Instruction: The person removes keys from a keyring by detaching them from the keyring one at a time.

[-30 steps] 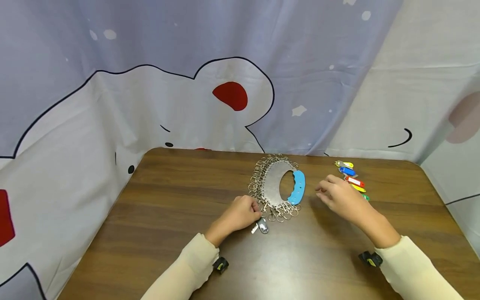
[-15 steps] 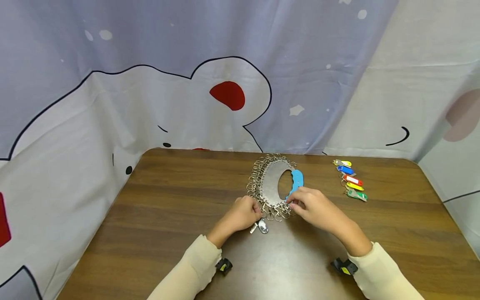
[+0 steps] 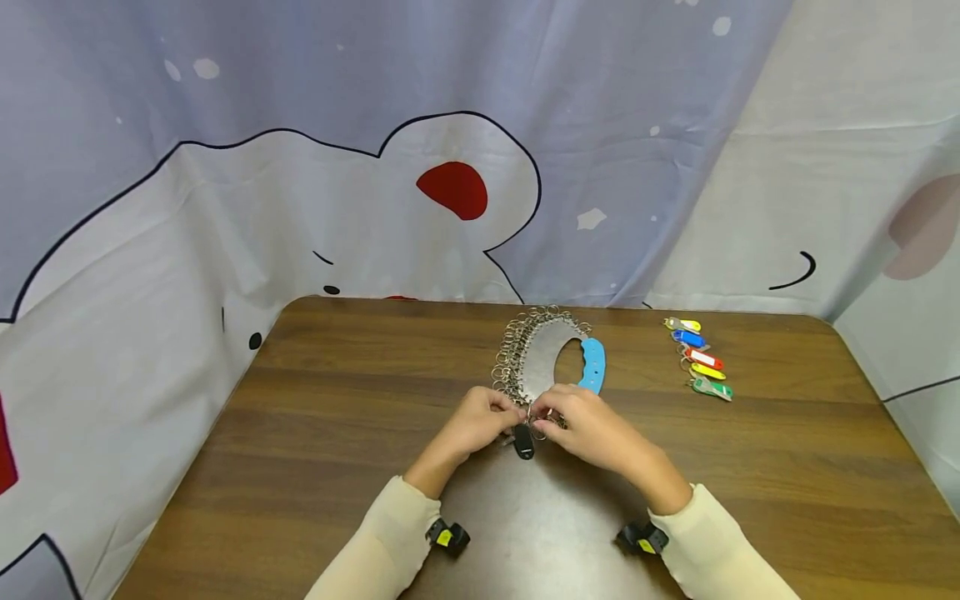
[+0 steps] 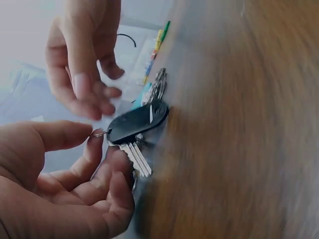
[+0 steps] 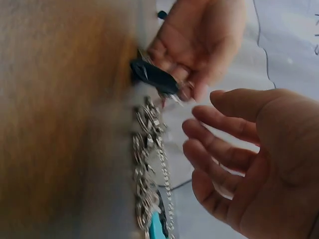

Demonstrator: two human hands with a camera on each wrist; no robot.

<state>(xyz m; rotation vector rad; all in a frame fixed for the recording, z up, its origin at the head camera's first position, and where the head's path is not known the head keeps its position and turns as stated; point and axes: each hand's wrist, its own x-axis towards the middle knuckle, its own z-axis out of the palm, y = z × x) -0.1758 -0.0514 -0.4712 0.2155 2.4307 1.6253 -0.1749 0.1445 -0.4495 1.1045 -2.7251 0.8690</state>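
My left hand pinches the small metal ring of a black key tag between thumb and forefinger. A silver key hangs on the same ring, beside the tag. Close by on the right is my right hand, its fingers loosely bent and nothing between them in the right wrist view. Its fingertips come near the ring and the tag. Just behind both hands lies a fan-shaped metal key holder with a light blue handle. Many clips and rings line its edge, and my hands cover its near end.
To the right on the brown wooden table, several tagged keys lie in a column: a blue tag, a red tag, a green tag and yellow ones. A patterned curtain hangs behind the table.
My right hand has come left from beside the coloured tags to my left hand. The tag in my left hand has turned, its black face now showing instead of the grey one.
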